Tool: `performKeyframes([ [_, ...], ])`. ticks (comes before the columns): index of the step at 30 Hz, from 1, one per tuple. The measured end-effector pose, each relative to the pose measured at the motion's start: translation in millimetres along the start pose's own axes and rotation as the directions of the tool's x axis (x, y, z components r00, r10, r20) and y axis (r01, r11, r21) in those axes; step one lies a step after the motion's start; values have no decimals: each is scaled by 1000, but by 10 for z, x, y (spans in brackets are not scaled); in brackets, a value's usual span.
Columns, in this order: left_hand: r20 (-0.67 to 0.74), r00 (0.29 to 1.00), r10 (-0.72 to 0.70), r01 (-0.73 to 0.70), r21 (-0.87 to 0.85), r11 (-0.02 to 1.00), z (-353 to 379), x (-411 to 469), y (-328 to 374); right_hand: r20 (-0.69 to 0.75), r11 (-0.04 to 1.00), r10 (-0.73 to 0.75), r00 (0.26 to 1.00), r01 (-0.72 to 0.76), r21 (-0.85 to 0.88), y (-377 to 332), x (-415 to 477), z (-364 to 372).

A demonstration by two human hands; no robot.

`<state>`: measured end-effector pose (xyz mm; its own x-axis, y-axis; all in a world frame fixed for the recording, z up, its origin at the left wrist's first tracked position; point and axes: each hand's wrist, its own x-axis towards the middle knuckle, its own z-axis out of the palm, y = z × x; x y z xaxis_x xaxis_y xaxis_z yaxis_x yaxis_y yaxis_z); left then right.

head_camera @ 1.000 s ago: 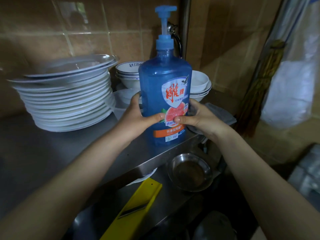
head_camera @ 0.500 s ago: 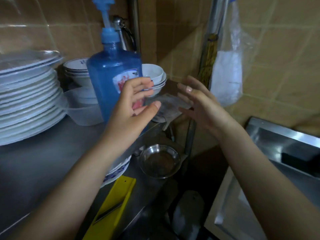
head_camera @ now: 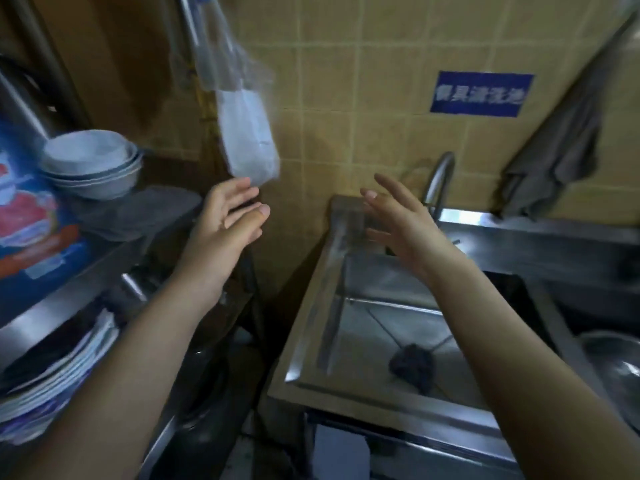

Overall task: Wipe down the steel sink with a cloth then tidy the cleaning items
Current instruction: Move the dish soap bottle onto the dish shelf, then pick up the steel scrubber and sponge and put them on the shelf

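The steel sink (head_camera: 311,327) fills the lower middle and right, with a dark crumpled scrubber (head_camera: 414,367) lying on its floor. A curved tap (head_camera: 438,183) rises at its back rim. The blue detergent bottle (head_camera: 31,216) stands on the steel shelf at the far left, partly cut off by the frame. My left hand (head_camera: 225,230) hovers open in the gap between shelf and sink, holding nothing. My right hand (head_camera: 401,226) is raised with straight fingers above the sink's back left corner, also empty. A grey cloth (head_camera: 557,150) hangs on the wall at the right.
White bowls (head_camera: 91,164) and a grey rag (head_camera: 138,213) sit on the shelf (head_camera: 104,268); plates (head_camera: 59,379) are stacked on the tier below. A plastic bag (head_camera: 247,140) hangs from the wall. A steel basin (head_camera: 616,368) lies in the right-hand sink compartment.
Both hands let go of the blue detergent bottle, which now stands on the shelf. The view swung right toward the sink, and both open hands moved with it.
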<state>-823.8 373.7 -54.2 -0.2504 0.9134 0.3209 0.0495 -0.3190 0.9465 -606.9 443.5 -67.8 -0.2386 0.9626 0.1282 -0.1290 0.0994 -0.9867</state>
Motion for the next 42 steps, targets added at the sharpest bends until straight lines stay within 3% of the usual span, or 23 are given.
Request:
performKeyframes([
  [4,14,1000,-2,2,-50,999,558,-102,11,-114,999,-9,993,3,-48,-41,-265,-563],
  [13,227,971,-80,97,-67,993,1351,29,-310,-333,997,66,941,-72,-6,124,-505,-1288],
  [25,473,816,-332,337,76,938,1927,685,-1636,-536,950,294,791,-301,77,1094,24,-1614],
  [33,435,687,-583,564,186,804,2175,750,-2540,-603,859,478,638,-482,172,1850,170,-1846],
  [42,331,570,-752,696,291,656,2467,479,-3395,-534,660,694,484,-724,201,2805,293,-2324],
])
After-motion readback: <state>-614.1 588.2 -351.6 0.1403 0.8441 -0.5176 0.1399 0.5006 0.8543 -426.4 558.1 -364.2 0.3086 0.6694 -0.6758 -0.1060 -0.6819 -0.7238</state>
